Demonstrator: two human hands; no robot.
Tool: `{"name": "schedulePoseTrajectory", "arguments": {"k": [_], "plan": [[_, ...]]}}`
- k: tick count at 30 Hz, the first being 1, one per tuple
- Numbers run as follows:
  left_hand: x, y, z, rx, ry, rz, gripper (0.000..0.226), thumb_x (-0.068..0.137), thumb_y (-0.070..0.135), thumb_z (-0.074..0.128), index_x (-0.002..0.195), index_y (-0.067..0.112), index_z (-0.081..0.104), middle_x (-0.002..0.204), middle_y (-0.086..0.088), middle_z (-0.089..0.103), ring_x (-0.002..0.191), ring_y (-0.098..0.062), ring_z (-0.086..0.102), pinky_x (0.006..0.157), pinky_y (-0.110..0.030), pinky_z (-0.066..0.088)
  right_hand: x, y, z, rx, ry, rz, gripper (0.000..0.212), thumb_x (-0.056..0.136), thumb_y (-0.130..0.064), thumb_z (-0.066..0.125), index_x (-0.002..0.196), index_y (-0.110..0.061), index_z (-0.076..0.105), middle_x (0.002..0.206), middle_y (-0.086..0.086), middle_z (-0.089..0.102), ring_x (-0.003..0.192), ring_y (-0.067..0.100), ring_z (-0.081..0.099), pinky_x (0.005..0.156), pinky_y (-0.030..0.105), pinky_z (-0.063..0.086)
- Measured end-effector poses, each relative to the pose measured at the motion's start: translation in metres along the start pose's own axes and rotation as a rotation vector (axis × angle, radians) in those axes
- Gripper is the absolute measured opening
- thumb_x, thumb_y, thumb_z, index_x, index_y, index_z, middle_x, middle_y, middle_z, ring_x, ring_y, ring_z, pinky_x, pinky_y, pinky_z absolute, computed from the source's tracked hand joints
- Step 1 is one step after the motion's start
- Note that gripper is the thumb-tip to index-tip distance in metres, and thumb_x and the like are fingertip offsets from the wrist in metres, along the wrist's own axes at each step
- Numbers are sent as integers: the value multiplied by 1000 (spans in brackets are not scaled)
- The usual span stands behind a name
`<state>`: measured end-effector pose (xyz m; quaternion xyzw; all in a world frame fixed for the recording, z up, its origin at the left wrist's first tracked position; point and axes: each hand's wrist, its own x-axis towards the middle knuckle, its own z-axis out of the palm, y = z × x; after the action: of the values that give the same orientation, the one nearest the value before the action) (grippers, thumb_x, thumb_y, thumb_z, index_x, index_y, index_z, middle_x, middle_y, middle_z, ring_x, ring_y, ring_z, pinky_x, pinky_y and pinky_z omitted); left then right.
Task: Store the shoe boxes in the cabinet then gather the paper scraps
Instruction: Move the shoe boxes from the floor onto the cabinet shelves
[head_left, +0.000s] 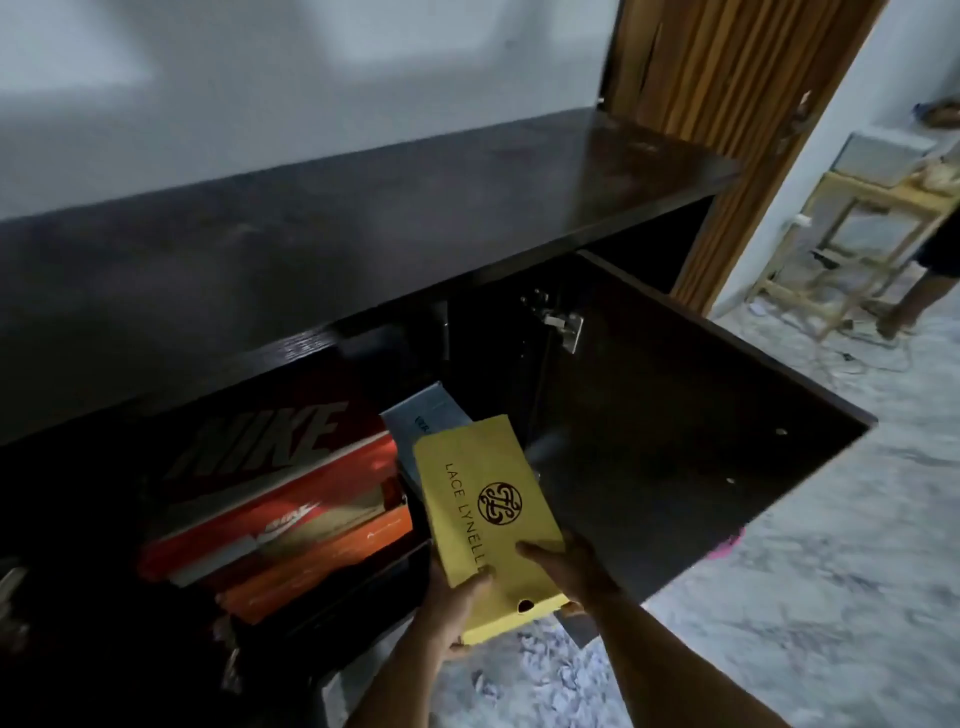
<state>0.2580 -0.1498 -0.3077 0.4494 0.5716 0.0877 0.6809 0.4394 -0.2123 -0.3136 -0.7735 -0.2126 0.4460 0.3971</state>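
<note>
A yellow shoe box (483, 499) with a black round logo is held at the mouth of the dark cabinet (363, 218). My left hand (454, 603) grips its near left corner and my right hand (566, 566) holds its near right side. Inside the cabinet lies a red Nike shoe box (270, 467) stacked on orange boxes (317, 566). A grey box (423, 415) sits behind the yellow one. White paper scraps (524, 670) lie scattered on the floor below my arms.
The cabinet door (675, 441) stands open to the right of the box. A ribbed wooden door (727, 104) is beyond the cabinet. A wooden stool (852, 249) and a person's leg (919, 296) are at the far right, with cables on the floor.
</note>
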Motion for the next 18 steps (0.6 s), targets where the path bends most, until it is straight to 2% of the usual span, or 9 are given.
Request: {"name": "schedulePoseTrajectory", "arguments": {"k": [3, 5, 6, 8, 11, 12, 15, 16, 18], "plan": [[58, 28, -2, -101, 71, 75, 76, 95, 20, 67, 155, 28, 22, 146, -6, 47, 115, -24, 49, 100, -50, 49, 72, -24, 19, 3, -15, -16, 45, 84, -12, 82, 126, -15, 66, 112, 5, 74, 93, 18, 68, 61, 16, 51], [95, 43, -3, -159, 134, 169, 71, 94, 4, 64, 152, 25, 29, 140, -3, 52, 118, -24, 52, 90, -42, 50, 119, -38, 31, 37, 36, -12, 48, 86, -3, 78, 132, -10, 63, 117, 11, 71, 97, 21, 65, 57, 7, 49], [111, 48, -3, -176, 166, 203, 69, 94, -2, 62, 151, 22, 31, 138, -2, 53, 122, -25, 53, 84, -35, 51, 139, -43, 38, 62, 69, -17, 49, 87, -1, 77, 132, -10, 62, 119, 10, 68, 102, 22, 64, 59, 7, 48], [139, 56, -3, -204, 227, 225, 67, 93, -4, 63, 150, 18, 35, 139, -4, 53, 128, -27, 52, 81, -25, 52, 177, -46, 52, 125, 123, 3, 52, 84, -1, 79, 133, -6, 62, 119, 10, 66, 111, 26, 64, 75, 19, 51], [162, 63, -1, -181, 253, 185, 68, 92, 9, 71, 151, 18, 39, 147, -12, 52, 131, -28, 53, 98, -32, 48, 209, -46, 67, 93, 130, 35, 58, 80, -14, 83, 134, -17, 62, 115, 3, 67, 116, 28, 65, 96, 39, 53], [162, 66, -1, -164, 257, 169, 67, 92, 11, 71, 151, 17, 40, 146, -10, 53, 128, -26, 54, 95, -27, 50, 216, -45, 70, 59, 123, 32, 61, 79, -22, 83, 135, -26, 61, 117, -1, 67, 117, 28, 64, 100, 45, 51], [159, 76, -3, -85, 245, 124, 55, 96, 10, 66, 146, 15, 44, 133, -2, 51, 112, -17, 51, 59, -4, 46, 245, -24, 74, -31, 124, -6, 65, 60, -61, 71, 122, -57, 52, 119, -14, 65, 115, 23, 64, 103, 53, 47], [159, 75, -4, -32, 255, 119, 53, 96, 12, 66, 145, 14, 46, 134, -3, 51, 113, -16, 50, 63, -6, 46, 238, -30, 73, -36, 133, -9, 65, 58, -67, 66, 120, -56, 51, 121, -14, 64, 115, 22, 63, 103, 53, 47], [156, 70, -8, 91, 266, 117, 54, 94, 18, 69, 144, 14, 48, 141, -7, 54, 120, -22, 55, 86, -19, 45, 220, -40, 71, -66, 146, -7, 63, 69, -66, 65, 127, -44, 53, 130, -10, 61, 120, 25, 60, 105, 49, 46]]}}
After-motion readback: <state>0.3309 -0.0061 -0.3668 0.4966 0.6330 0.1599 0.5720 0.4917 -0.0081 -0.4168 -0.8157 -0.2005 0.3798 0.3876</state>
